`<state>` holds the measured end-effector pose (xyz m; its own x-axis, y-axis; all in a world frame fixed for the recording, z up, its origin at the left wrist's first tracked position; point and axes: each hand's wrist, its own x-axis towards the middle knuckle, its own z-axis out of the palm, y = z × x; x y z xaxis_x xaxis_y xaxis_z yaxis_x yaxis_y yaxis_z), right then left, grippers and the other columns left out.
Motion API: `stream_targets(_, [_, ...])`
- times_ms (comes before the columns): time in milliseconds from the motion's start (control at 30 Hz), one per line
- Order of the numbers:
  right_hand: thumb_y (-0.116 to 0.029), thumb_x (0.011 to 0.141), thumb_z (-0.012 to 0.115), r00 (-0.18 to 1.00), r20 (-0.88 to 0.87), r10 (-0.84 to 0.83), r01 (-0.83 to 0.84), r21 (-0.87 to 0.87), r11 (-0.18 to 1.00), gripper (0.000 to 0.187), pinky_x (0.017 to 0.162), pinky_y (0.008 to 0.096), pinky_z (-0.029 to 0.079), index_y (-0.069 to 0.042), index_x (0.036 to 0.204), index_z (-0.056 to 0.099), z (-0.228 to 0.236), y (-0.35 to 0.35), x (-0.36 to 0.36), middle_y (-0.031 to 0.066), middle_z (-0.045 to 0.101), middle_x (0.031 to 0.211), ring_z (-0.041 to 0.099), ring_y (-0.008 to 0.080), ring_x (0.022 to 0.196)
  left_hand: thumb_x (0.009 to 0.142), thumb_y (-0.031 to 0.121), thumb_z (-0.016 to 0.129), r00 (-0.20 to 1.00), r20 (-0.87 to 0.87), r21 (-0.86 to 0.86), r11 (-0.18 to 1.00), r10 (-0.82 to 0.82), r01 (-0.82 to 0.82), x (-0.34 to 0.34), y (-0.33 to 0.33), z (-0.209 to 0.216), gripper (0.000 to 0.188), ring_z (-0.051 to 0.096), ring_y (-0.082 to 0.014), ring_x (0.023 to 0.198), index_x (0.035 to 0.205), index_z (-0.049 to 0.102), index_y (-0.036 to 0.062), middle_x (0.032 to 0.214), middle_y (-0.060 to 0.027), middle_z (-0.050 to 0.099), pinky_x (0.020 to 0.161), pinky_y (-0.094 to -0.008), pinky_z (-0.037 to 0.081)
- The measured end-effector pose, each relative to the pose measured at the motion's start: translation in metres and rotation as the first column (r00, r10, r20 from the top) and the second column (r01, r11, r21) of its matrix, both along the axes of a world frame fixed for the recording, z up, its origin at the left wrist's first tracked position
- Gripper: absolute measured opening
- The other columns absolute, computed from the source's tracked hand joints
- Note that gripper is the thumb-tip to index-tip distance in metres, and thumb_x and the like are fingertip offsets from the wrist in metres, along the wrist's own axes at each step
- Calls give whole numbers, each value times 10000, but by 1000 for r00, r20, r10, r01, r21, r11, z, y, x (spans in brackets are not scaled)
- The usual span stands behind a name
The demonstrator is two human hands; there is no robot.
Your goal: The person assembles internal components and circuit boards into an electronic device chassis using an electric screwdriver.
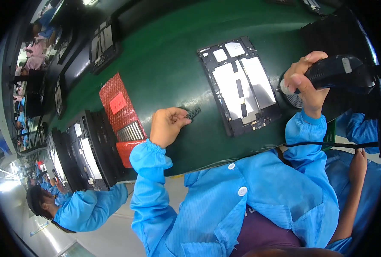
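Note:
My left hand (167, 126) pinches a small dark strip (194, 112) with a ridged or patterned surface, held just above the green mat. To its right lies an opened tablet (240, 85), its inside facing up with large white panels and a black frame. At the tablet's right edge my right hand (307, 81) is wrapped round a black electric screwdriver (342, 73) with a pale nose. Its thin tip points toward the tablet's edge, and I cannot tell whether they touch. Beneath this hand sits a round mesh-topped object (294, 100), partly hidden.
Left of my left hand lies a red bubble-wrap pouch (117, 100) with a row of pale strips (130, 132) on it. More opened tablets (86, 150) rest in black holders at the left. A black cable (332, 144) crosses near my right sleeve. Co-workers in blue sit on both sides.

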<state>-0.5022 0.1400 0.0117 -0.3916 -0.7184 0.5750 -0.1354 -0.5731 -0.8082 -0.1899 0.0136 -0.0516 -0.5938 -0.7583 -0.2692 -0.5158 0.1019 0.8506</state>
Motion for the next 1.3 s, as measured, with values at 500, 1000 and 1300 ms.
stream_targets(500, [29, 706, 689, 997, 50, 63, -64, 27, 998, 413, 491, 237, 449, -47, 1046, 467, -4, -1, 15, 62, 553, 604, 544, 124, 510, 662, -53, 704, 992, 125, -359, 933, 8, 38, -10, -9, 1, 136, 652, -216, 616, 739, 591, -56, 661, -171, 631, 556, -280, 505])
stream_targets(1000, [64, 738, 628, 995, -62, 82, -75, 118, 990, 397, 480, 253, 441, -33, 1045, 395, 4, -17, 24, 68, 534, 596, 535, 128, 511, 791, -18, 634, 994, -87, -143, 988, -68, 55, -20, 8, 39, 57, 627, -140, 753, 832, 618, -55, 798, -88, 651, 645, -232, 470])
stream_targets(1300, [64, 738, 672, 976, -13, 216, -214, 100, 972, 402, 467, 229, 420, 11, 1054, 428, 0, -74, 55, 57, 552, 590, 532, 100, 497, 791, -24, 626, 955, -261, 136, 985, 139, -106, -76, -11, 4, 144, 594, -114, 574, 909, 617, -105, 746, -114, 658, 540, -220, 486])
